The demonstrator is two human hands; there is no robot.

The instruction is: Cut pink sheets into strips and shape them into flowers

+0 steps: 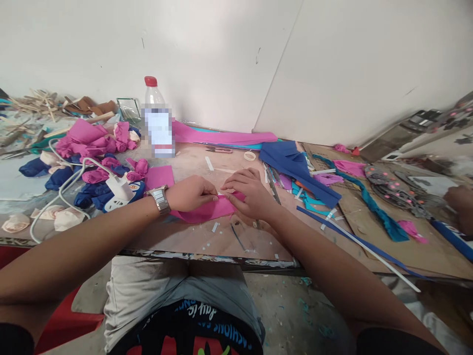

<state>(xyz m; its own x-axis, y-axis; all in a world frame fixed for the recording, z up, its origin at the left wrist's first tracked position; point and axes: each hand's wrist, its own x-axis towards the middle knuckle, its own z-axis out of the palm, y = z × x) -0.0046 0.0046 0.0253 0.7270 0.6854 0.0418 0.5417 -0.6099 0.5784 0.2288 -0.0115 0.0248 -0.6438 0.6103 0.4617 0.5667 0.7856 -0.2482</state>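
On the table in front of me lies a pink strip of fabric or crepe paper point(207, 211), curving between my hands. My left hand point(190, 194), with a metal watch at the wrist, pinches its upper edge between thumb and fingers. From the other side my right hand point(248, 193) grips the same edge, its fingers bent over it and the thumb partly hidden. A small white bit shows between the two sets of fingertips, too small to name. Just left of the strip is a flat pink piece point(159, 177).
Pink, blue and cream rolled flowers point(88, 140) pile up at left beside a white cable point(70, 170) and a power strip point(125, 195). A red-capped bottle point(151, 84) and a lit phone point(159, 130) stand behind. Blue strips point(299, 167) lie right. Another person's hand point(460, 202) shows far right.
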